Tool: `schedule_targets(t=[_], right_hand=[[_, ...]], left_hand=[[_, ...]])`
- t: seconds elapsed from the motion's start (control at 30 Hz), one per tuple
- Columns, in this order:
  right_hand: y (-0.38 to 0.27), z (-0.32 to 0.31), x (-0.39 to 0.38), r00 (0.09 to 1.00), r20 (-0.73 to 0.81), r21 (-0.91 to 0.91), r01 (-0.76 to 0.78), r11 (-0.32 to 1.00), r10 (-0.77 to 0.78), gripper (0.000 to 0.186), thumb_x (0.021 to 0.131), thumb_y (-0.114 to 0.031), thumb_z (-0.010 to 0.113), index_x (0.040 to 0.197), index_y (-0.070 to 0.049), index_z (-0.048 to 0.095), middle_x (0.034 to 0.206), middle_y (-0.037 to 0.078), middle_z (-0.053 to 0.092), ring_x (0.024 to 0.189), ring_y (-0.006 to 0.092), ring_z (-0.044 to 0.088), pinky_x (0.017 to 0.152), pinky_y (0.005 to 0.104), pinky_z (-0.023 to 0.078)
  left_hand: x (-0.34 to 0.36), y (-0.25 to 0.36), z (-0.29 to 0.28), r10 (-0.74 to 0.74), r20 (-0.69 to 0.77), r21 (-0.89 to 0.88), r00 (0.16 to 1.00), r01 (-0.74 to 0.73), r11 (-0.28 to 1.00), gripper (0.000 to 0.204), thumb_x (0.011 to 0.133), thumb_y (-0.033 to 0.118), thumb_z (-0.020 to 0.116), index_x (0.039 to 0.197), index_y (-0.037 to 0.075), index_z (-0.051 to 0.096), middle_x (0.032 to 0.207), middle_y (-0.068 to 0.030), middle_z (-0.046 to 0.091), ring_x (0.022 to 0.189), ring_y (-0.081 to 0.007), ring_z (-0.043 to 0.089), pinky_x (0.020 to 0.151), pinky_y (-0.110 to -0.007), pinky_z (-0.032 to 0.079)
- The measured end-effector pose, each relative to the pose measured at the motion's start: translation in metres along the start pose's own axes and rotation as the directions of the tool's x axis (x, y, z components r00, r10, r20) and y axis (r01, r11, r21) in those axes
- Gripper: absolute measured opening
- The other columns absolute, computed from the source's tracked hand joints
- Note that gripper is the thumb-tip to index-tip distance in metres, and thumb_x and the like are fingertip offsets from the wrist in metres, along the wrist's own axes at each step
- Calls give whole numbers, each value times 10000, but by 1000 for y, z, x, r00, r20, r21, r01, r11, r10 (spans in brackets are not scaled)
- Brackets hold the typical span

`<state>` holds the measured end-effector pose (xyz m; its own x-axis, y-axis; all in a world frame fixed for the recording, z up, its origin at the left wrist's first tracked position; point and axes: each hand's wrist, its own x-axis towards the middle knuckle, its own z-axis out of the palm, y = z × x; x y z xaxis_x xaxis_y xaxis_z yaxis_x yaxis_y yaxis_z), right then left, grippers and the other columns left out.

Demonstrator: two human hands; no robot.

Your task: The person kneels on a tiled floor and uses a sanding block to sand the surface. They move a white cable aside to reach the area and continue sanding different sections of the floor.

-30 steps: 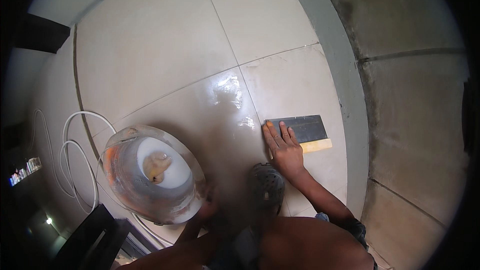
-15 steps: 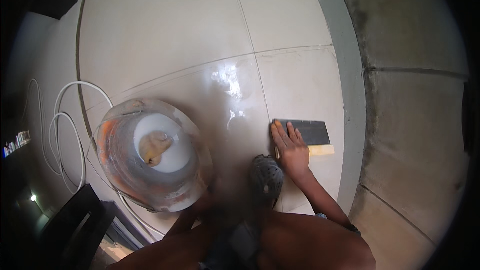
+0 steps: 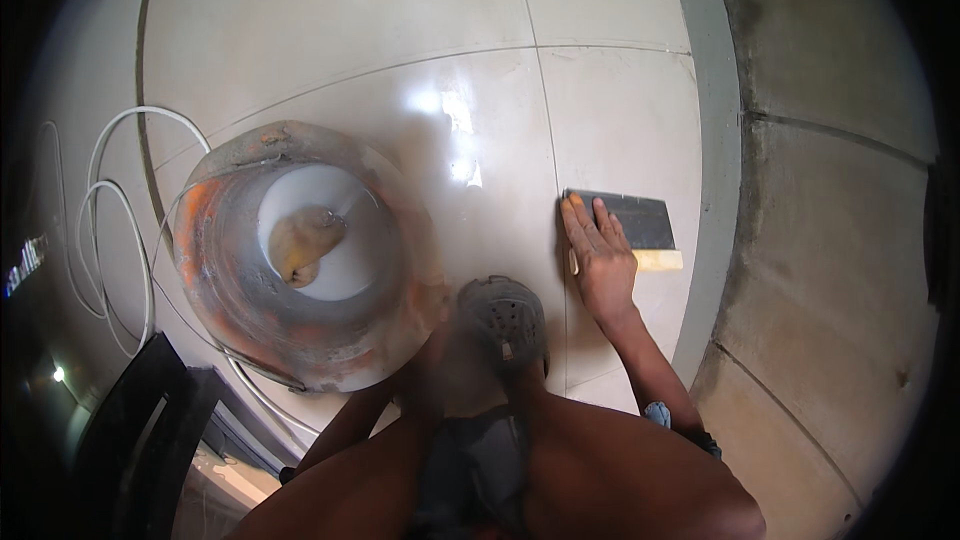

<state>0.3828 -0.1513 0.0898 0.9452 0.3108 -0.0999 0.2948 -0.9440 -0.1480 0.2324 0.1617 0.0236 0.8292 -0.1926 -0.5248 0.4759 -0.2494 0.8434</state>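
Note:
My right hand is closed around a flat trowel with a black blade and a pale yellow handle. Its fingers lie over the blade, which rests on or just above the floor tiles. To the left stands a worn bucket, orange under grey smears. A whitish liquid fills its bottom, and a tan sponge lies in that. My left forearm reaches toward the near right side of the bucket. My left hand is blurred against the bucket's side, so its fingers cannot be made out.
A white cable loops on the floor left of the bucket. My dark clog stands between bucket and trowel. A grey strip edges the glossy tiles, with rougher brown slabs beyond it. Dark furniture is at lower left.
The whole view has shifted, so the floor, bucket and trowel sit higher in the picture. My right hand keeps its hold, and the trowel has hardly moved over the tiles.

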Motion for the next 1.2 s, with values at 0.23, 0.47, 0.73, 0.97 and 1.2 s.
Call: schedule_targets(t=[0.23, 0.47, 0.73, 0.97, 1.2], right_hand=[[3, -1, 18, 1000, -11, -10, 11, 1000, -11, 603, 914, -13, 653, 1508, -112, 620, 1516, 81, 660, 1330, 400, 664, 1108, 532, 540], [17, -5, -38, 996, 23, 12, -91, 996, 90, 579, 907, -5, 663, 1477, -100, 646, 1507, 85, 668, 1355, 395, 652, 1110, 533, 540], [16, -3, -22, 992, 11, -1, -127, 992, 127, 554, 912, 11, 645, 1454, -99, 666, 1501, 96, 670, 1351, 396, 655, 1108, 526, 543], [9, 0, -8, 979, 19, 40, -202, 979, 201, 584, 898, 22, 647, 1470, -92, 648, 1519, 98, 655, 1387, 399, 626, 1132, 532, 521], [26, -2, 1, 975, -23, -3, -222, 975, 222, 635, 893, -10, 656, 1517, -117, 607, 1555, 83, 626, 1387, 412, 618, 1135, 549, 513]], left_hand=[[1, -6, 0, -19, 17, -98, 1000, 21, 995, 374, 1128, 167, 528, 1484, 50, 536, 1229, -108, 630, 1013, -134, 619, 918, -298, 524], [-1, -14, 4, 50, -13, 41, 999, -49, 998, 343, 1114, 142, 546, 1446, 53, 558, 1210, -102, 622, 1002, -145, 618, 904, -310, 532], [1, 6, 4, 110, -105, 179, 988, -90, 980, 365, 1102, 114, 562, 1465, 77, 581, 1216, -95, 661, 1029, -170, 669, 892, -335, 564], [27, 58, 15, 125, -223, 105, 967, -104, 989, 387, 1076, 91, 583, 1459, 38, 581, 1102, -143, 736, 1001, -215, 731, 883, -350, 585], [41, 93, 12, 130, -77, 214, 989, -111, 970, 374, 1040, 48, 589, 1411, 13, 615, 1065, -187, 752, 1000, -294, 760, 919, -399, 588]])
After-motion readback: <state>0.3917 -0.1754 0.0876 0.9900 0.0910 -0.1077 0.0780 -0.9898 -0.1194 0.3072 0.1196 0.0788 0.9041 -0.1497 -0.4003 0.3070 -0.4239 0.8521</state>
